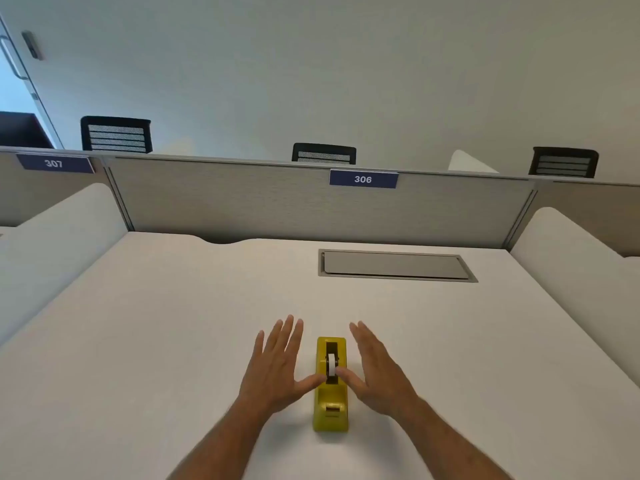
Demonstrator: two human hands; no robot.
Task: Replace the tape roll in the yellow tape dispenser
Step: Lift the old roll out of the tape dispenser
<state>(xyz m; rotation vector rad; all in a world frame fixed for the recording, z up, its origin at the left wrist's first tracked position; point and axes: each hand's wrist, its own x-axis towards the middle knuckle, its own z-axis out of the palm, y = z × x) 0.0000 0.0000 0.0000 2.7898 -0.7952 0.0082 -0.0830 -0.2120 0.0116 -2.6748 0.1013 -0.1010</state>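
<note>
White desk [173, 323], grey partition [242, 202]

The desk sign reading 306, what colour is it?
The sign is dark blue with white numerals, seen clearly in the head view.

Tape dispenser [330, 407]: yellow plastic by the look of it, smooth with a slight sheen; the tape roll [332, 368] in its slot looks white and matt on its rim. Desk [173, 341]: off-white, smooth, matt top, with a grey hatch [394, 265] set in it, matt, of metal or plastic, cannot tell which. Partition [242, 202] behind: grey, finely textured cloth-like face with a smooth pale rail along its top; chair backs [116, 135] beyond it have black frames around ribbed mesh.
</note>
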